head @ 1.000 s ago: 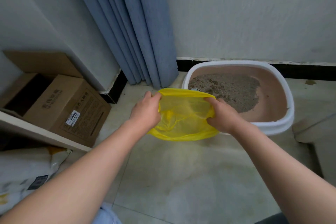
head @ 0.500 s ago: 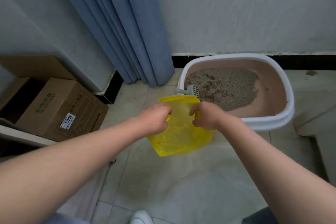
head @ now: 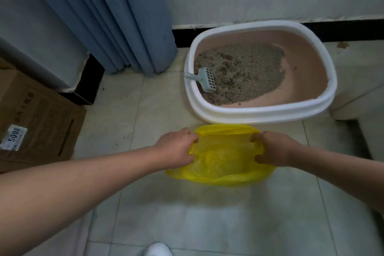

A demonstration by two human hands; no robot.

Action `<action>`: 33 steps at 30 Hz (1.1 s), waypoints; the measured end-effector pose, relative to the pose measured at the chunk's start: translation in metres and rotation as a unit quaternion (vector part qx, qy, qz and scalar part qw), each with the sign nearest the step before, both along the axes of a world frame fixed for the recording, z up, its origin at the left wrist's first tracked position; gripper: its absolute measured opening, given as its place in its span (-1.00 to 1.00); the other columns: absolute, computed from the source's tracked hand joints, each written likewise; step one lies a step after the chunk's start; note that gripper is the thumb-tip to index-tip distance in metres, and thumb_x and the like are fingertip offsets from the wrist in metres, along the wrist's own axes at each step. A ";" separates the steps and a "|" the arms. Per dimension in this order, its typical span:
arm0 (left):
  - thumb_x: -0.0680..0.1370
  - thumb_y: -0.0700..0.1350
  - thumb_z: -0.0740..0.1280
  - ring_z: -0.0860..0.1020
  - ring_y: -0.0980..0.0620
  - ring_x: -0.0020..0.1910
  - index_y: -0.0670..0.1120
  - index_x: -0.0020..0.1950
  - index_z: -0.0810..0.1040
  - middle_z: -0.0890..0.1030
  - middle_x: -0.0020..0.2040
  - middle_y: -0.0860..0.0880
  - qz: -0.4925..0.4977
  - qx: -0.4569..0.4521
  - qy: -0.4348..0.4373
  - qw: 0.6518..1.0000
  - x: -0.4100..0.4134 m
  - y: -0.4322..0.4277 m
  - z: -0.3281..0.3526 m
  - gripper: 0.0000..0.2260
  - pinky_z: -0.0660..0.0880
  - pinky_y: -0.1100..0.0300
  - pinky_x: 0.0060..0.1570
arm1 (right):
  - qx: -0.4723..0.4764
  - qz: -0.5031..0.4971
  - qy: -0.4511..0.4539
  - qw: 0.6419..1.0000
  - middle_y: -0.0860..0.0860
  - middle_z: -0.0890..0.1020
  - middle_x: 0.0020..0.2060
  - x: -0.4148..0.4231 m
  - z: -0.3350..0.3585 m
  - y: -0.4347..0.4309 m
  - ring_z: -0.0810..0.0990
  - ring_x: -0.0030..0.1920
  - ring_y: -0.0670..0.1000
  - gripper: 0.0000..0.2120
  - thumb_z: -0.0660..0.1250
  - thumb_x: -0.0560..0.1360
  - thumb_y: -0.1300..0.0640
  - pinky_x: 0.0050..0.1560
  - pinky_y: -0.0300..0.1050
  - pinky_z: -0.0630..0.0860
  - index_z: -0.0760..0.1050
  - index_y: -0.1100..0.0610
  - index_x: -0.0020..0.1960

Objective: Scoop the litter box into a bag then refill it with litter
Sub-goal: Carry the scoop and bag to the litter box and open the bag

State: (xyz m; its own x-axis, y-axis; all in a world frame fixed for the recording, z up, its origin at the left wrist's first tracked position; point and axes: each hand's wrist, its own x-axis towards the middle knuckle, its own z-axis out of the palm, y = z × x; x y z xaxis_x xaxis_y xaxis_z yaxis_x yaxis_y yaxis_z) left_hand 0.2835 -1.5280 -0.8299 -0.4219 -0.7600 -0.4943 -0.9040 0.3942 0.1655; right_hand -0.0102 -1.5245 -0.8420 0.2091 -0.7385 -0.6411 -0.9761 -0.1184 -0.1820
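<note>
A yellow plastic bag (head: 222,158) lies low over the tiled floor, just in front of the litter box, with its mouth stretched wide. My left hand (head: 176,147) grips the mouth's left edge and my right hand (head: 274,148) grips its right edge. The litter box (head: 259,110) is white-rimmed with a pink inside and stands against the wall. Grey clumpy litter (head: 243,72) covers its left half. A pale grey slotted scoop (head: 204,78) leans inside on the left rim, head down in the litter.
A blue curtain (head: 116,16) hangs left of the box. A cardboard carton (head: 39,122) with a white label stands at far left. A pale low object (head: 357,97) sits right of the box. A white shoe tip (head: 159,249) shows at the bottom.
Both hands came down and toward me with the bag, then moved apart, pulling its mouth wide near the floor. The scoop in the box now shows in full.
</note>
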 end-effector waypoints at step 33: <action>0.49 0.07 0.36 0.55 -0.25 0.14 0.09 0.62 -0.01 0.47 0.30 -0.14 0.074 -0.037 0.042 0.996 0.009 -0.027 -0.062 -0.20 0.52 -0.02 -0.03 | -0.096 -0.074 -0.033 0.992 0.14 0.36 0.41 -0.019 -0.051 -0.003 0.53 0.21 0.24 -0.02 0.48 0.33 -0.25 0.05 0.08 0.55 0.05 -0.06 0.57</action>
